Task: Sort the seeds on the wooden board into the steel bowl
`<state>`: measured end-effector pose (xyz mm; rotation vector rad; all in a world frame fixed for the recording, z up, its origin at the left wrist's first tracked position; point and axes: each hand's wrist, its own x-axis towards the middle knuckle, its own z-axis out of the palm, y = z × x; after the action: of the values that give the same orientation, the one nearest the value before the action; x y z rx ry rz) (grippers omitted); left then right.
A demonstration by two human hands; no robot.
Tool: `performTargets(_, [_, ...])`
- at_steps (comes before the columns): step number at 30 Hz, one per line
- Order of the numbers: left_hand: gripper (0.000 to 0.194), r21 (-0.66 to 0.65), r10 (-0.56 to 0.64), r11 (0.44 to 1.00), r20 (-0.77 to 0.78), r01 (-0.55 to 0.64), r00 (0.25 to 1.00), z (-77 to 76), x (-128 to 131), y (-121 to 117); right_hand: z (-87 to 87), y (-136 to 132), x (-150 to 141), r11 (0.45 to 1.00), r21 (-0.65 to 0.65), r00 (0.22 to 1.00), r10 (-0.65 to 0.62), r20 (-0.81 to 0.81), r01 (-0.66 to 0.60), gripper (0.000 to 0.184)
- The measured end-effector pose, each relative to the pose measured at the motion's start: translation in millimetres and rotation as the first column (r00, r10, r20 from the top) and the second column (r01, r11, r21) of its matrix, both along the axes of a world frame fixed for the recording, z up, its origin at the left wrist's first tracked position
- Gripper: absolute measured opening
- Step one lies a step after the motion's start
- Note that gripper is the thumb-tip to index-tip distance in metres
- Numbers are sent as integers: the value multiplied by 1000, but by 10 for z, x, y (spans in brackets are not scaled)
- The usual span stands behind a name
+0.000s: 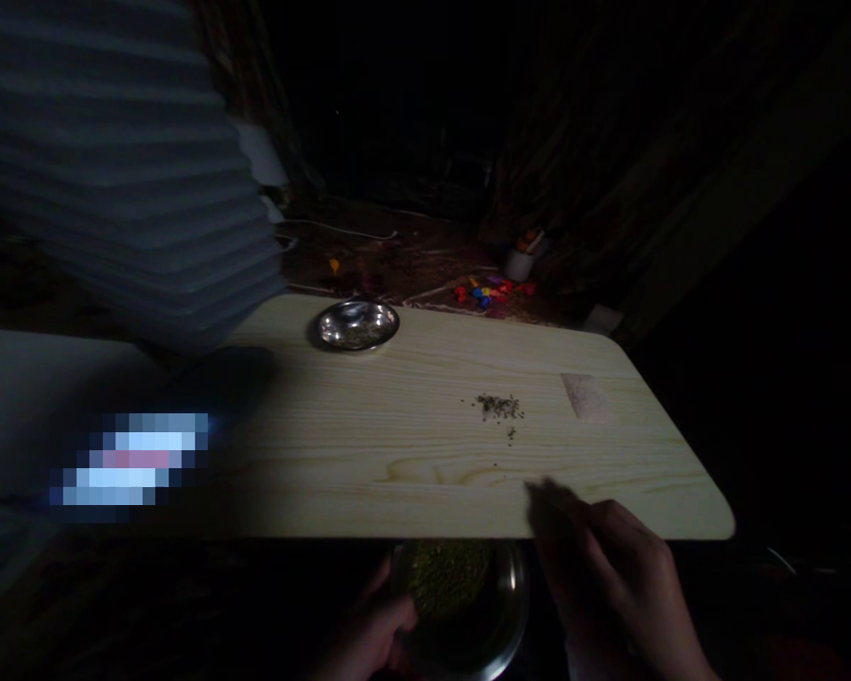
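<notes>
Below the table's front edge, my left hand (379,629) grips the left side of a round metal bowl (516,605). Small green grains (450,572), perhaps mung beans, lie in this bowl. My right hand (628,558) is at the near right edge of the table, right of the bowl, its fingers curled together. Whatever they may hold cannot be made out in the dark. Farther in, a loose scatter of dark green grains (500,407) lies on the pale wooden tabletop (369,426). A shallow shiny steel dish (358,326) with some grains stands at the back edge.
A light square patch (585,397) is on the table's right part. At the left are a blurred-out bright screen (134,459) and a large ribbed grey surface (128,170). Colourful small pieces (486,293) and a pale cup (519,265) are on the floor behind.
</notes>
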<state>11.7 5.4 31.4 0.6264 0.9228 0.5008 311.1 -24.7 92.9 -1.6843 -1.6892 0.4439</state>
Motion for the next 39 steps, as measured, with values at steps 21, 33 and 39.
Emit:
performTargets(21, [61, -65, -2, 998, 35, 4, 999, -40, -12, 119, -31, 363, 68, 994, 0, 994, -113, -8, 113, 26])
performTargets(33, [65, -57, 28, 998, 64, -24, 998, -59, -85, 128, 71, 511, -76, 997, -25, 997, 68, -32, -69, 27])
performTargets(39, [67, -48, 27, 999, 89, -23, 996, -61, -104, 145, 60, 496, -249, 995, -41, 996, 88, -28, -89, 22])
